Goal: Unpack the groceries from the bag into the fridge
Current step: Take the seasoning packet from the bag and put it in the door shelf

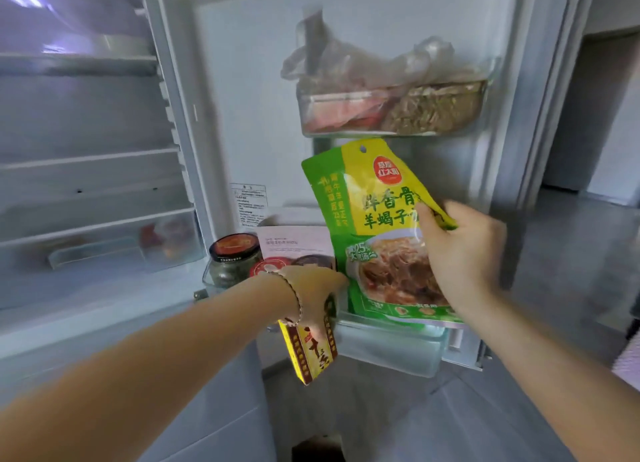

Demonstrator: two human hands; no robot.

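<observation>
One fridge door shelf (391, 352), grey floor (561, 240); right fingers (425, 219) pinch green pouch (374, 219), left fingers (327, 281) grip yellow box (311, 356)

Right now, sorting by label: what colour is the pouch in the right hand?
The pouch is green and yellow; the head view shows it best.

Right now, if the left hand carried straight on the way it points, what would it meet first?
Probably the green pouch held by the right hand; the left hand, gripping a yellow box, looks nearly against it, depth unclear.
</observation>
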